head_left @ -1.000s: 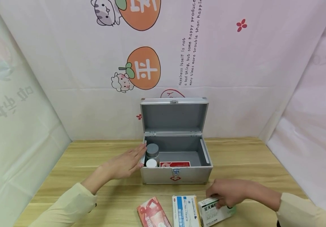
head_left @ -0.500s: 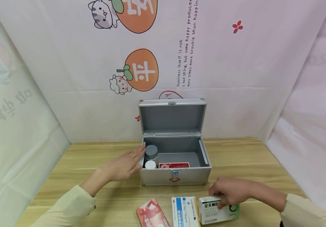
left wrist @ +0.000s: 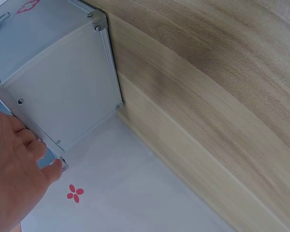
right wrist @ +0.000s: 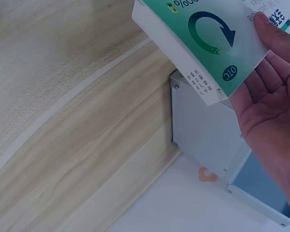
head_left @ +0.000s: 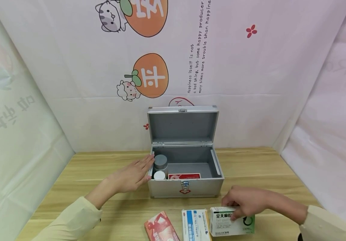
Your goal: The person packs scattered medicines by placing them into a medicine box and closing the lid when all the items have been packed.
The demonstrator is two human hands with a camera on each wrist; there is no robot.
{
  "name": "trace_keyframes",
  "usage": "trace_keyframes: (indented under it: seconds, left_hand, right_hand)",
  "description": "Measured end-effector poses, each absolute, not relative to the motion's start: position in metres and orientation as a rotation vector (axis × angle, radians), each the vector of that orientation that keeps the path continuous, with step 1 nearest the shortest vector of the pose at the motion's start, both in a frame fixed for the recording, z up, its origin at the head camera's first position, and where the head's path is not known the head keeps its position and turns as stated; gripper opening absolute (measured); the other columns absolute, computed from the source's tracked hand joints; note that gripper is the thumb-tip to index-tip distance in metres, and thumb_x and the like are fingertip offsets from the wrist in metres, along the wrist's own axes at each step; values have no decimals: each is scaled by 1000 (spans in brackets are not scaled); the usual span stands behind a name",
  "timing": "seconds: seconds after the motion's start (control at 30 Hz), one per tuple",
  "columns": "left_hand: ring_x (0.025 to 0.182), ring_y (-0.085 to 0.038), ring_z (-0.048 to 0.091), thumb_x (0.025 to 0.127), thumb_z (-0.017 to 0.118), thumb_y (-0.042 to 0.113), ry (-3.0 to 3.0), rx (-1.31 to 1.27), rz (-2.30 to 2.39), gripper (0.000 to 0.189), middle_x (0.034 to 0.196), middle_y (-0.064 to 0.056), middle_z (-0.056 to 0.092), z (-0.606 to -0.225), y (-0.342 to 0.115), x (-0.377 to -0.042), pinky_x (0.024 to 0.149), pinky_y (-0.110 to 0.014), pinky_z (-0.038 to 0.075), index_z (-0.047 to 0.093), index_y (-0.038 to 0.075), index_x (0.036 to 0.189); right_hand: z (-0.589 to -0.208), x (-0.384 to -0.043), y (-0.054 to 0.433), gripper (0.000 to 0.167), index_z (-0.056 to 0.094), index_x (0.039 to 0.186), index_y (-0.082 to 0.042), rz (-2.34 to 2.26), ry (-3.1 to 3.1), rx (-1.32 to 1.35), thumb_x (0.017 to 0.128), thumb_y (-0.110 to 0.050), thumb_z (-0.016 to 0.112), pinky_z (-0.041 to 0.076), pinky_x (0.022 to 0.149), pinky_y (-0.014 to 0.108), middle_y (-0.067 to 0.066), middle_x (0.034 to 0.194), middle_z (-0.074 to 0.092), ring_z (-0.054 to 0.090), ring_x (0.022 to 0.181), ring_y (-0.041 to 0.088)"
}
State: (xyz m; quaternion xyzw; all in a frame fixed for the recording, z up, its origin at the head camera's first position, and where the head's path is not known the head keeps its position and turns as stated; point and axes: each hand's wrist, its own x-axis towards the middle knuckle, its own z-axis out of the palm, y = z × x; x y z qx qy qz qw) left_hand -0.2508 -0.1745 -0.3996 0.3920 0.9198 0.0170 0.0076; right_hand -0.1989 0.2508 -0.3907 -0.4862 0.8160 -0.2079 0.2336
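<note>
My right hand grips a white and green medicine box between thumb and fingers; its printed face is toward me in the head view. The right wrist view shows the same medicine box with a curved arrow, the thumb across its face. My left hand rests its fairly straight fingers on the left rim of an open silver first-aid case. Inside the case at the left stand a grey-lidded bottle and a white-capped bottle. Beside them lies a red box.
On the wooden table, a red and pink box and a blue and white medicine box lie in front of the case, left of my right hand. The raised lid stands near the printed cloth backdrop.
My right hand has picked up and tilted the white and green box so its face turns more upright toward me. The left hand stays on the case rim.
</note>
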Motion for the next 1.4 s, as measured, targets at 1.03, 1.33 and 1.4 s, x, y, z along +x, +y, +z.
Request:
trace_keyframes:
  seconds: [1.03, 1.33, 1.4]
  left_hand:
    - [155, -32, 17, 109, 33, 40, 2867, 1181, 41, 66, 167, -19, 13, -400, -175, -250, 122, -53, 26, 17, -1, 158]
    - [154, -33, 17, 109, 33, 38, 2868, 1201, 43, 65, 166, -20, 15, -400, -175, -250, 122, -54, 26, 20, -3, 157]
    - [155, -33, 17, 109, 33, 39, 2867, 1200, 42, 65, 167, -20, 14, -400, -174, -250, 122, -53, 26, 20, -3, 157]
  right_hand:
    - [-368, -196, 245, 11, 71, 96, -20, -580, 2305, -1304, 88, -13, 74, 53, 60, 13, -20, 85, 69, 62, 72, -11]
    - [-357, -202, 244, 12, 72, 98, -20, -596, 2305, -1355, 89, -13, 73, 54, 60, 14, -18, 88, 70, 62, 72, -10]
    - [-355, -202, 244, 12, 72, 98, -20, -600, 2311, -1335, 89, -13, 73, 54, 59, 14, -18, 88, 70, 62, 72, -10]
